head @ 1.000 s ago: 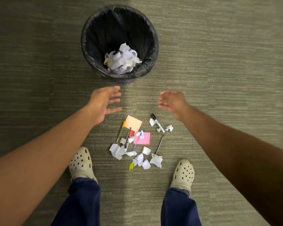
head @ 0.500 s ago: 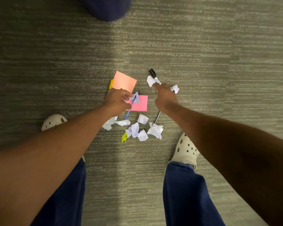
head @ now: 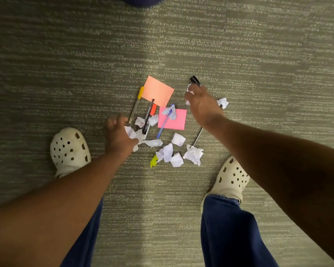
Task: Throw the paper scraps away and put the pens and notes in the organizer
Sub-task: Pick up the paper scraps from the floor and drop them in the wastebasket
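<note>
Paper scraps (head: 174, 153), white and crumpled, lie scattered at frame centre on grey-green striped carpet (head: 258, 54), which fills the whole view. Among them: orange note (head: 158, 90), pink note (head: 176, 120), yellow-capped pen (head: 136, 105), black-and-orange marker (head: 148, 118), blue pen (head: 164, 122), thin dark pen (head: 198, 136). Left hand (head: 120, 135), centre-left, fingers curled onto a white scrap (head: 132, 132); grip closed on it. Right hand (head: 202, 103), centre-right, pinches a white scrap (head: 189, 88) at the fingertips, over a black marker (head: 194, 80). White perforated clogs, one lower left (head: 69, 151), one lower right (head: 231, 178). Dark blue object (head: 141, 0) at top edge, cut off.
</note>
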